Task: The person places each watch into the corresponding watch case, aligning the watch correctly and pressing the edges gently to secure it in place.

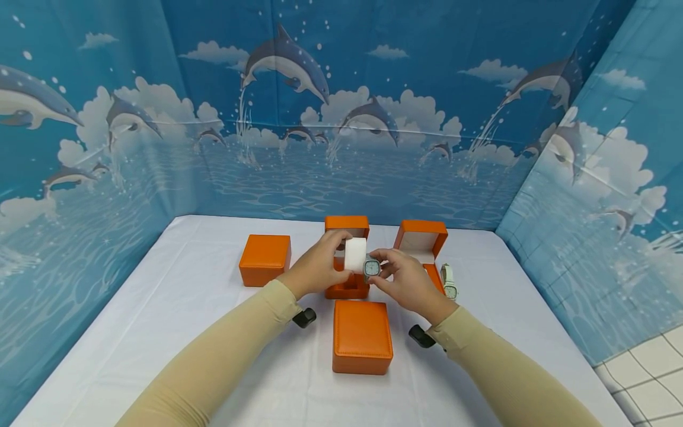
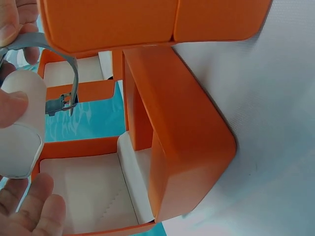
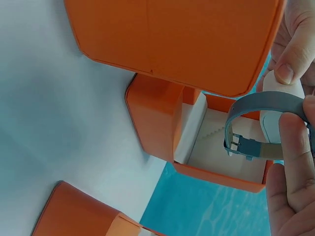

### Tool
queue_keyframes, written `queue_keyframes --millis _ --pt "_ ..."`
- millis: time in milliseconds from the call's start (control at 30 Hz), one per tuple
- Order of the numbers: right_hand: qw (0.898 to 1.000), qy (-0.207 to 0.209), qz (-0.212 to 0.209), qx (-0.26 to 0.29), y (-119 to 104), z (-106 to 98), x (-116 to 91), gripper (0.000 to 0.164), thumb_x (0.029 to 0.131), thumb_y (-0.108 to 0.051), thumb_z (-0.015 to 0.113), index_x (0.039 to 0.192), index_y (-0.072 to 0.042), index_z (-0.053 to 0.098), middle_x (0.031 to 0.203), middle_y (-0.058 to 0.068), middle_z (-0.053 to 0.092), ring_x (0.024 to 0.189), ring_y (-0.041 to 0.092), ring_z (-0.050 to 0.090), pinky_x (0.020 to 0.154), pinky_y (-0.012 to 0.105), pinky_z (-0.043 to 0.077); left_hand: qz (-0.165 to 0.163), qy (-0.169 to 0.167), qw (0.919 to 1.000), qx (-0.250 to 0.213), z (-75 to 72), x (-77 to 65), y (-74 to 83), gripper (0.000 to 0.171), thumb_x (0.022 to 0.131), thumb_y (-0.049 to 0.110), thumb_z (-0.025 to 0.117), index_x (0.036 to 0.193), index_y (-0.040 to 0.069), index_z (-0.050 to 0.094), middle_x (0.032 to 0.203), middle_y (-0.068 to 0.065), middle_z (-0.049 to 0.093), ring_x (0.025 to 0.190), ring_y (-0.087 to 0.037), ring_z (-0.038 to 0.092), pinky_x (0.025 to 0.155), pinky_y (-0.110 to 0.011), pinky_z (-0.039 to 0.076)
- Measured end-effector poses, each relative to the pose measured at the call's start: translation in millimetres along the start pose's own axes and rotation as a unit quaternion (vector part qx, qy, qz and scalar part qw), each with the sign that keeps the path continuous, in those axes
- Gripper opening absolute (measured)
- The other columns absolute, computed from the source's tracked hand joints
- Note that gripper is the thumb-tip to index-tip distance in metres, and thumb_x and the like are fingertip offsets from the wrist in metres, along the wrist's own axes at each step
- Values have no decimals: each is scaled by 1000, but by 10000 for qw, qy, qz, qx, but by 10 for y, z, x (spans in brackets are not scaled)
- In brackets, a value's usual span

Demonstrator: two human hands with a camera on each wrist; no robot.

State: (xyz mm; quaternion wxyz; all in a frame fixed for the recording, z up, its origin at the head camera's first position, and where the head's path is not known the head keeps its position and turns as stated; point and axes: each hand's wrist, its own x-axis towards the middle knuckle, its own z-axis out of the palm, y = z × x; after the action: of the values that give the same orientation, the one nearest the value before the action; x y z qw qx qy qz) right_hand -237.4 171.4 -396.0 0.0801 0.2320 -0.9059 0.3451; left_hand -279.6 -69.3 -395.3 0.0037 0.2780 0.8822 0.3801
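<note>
My left hand (image 1: 316, 268) grips a white watch cushion (image 1: 355, 254) between thumb and fingers, above an open orange watch box (image 1: 347, 292). Just right of the cushion, my right hand (image 1: 408, 281) pinches a wristwatch (image 1: 372, 267) by its square-faced case. Its grey-blue strap (image 3: 266, 101) is buckled into a loop, seen from the side in the right wrist view. The strap overlaps the cushion (image 3: 271, 125) there, while in the left wrist view it hangs beside the cushion's rounded end. The open box has a pale lining and an orange inner compartment (image 2: 142, 118).
A closed orange box (image 1: 362, 332) stands in front of my hands, another closed box (image 1: 265, 258) to the left. At the right, a second open box (image 1: 424, 228) is partly hidden by my right hand; a pale green watch (image 1: 449, 282) lies beside it on the white tablecloth (image 1: 192, 284).
</note>
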Motion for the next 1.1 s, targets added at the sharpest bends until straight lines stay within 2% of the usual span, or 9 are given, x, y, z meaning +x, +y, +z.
queue_keyframes --millis 233,500,933,1100 --pt "9996 120 126 235 21 12 18 46 95 -11 79 138 -8 62 130 13 66 88 15 72 61 27 58 169 -72 9998 -17 14 -2 -35 71 93 21 82 152 13 43 156 -9 42 138 -31 56 112 -44 53" --pt "9990 368 122 200 24 17 33 45 94 -10 80 137 -9 64 126 12 65 88 13 74 81 33 64 177 -303 9994 3 10 -32 -38 71 93 25 82 151 13 44 153 -6 45 137 -27 56 114 -43 51" --pt "9987 414 175 222 32 15 36 44 94 -10 80 135 -10 65 120 10 66 89 16 73 80 34 64 262 -560 9980 146 12 -52 -64 69 91 25 84 149 16 48 146 -3 51 133 -23 58 114 -41 51" --pt "9987 305 161 370 14 20 31 45 95 -10 79 137 -8 65 124 13 67 85 14 72 75 28 62 253 -445 9986 103 26 -55 -69 71 92 25 83 150 14 46 148 -4 49 130 -22 59 112 -40 52"
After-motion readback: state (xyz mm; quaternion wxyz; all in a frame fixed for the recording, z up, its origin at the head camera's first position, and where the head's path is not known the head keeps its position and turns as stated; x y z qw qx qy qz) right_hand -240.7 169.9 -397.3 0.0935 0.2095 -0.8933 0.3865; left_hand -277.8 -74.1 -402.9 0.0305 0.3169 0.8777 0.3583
